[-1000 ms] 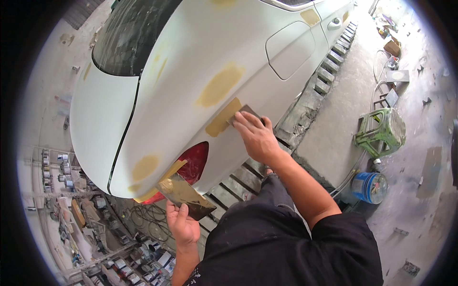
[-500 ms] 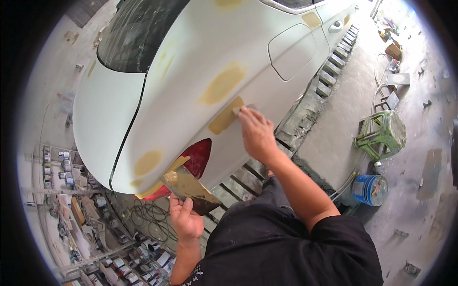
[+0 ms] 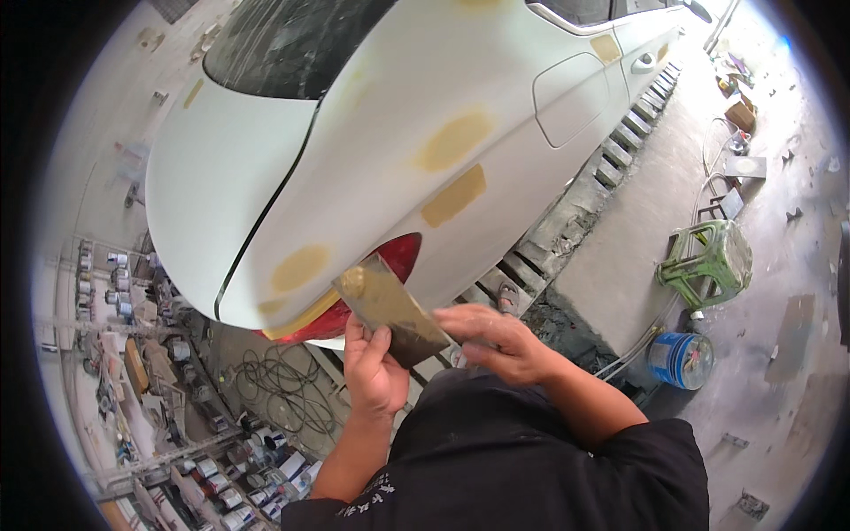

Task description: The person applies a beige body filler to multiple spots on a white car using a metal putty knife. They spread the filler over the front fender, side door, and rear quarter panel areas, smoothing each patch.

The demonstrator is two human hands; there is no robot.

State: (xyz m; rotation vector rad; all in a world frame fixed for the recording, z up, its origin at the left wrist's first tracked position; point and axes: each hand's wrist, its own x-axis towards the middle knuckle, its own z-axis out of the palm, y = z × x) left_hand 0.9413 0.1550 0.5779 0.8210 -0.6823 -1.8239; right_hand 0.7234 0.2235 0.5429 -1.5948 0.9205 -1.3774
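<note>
My left hand (image 3: 375, 373) grips a flat rectangular putty board (image 3: 396, 317) by its lower edge, thumb on top. A dab of yellow putty (image 3: 354, 283) lies on the board's far left corner. My right hand (image 3: 503, 342), fingers bent together and slightly blurred, is at the board's right edge; the putty spreader it carried earlier is hidden behind the fingers. Beyond the board is the rear quarter of a white car (image 3: 372, 190). A fresh tan putty patch (image 3: 454, 196) sits on its side, above the red tail light (image 3: 405, 251), which the board partly covers.
A green plastic stool (image 3: 707, 263) and a blue bucket (image 3: 680, 360) stand at the right. Slotted floor grating (image 3: 633, 128) runs alongside the car. Coiled hoses (image 3: 283, 389) lie at the lower left, near shelves crowded with cans (image 3: 208, 473).
My right hand has left the putty patch on the car and come down to the board. The board has shifted right and turned. My view has moved, so the car appears further right.
</note>
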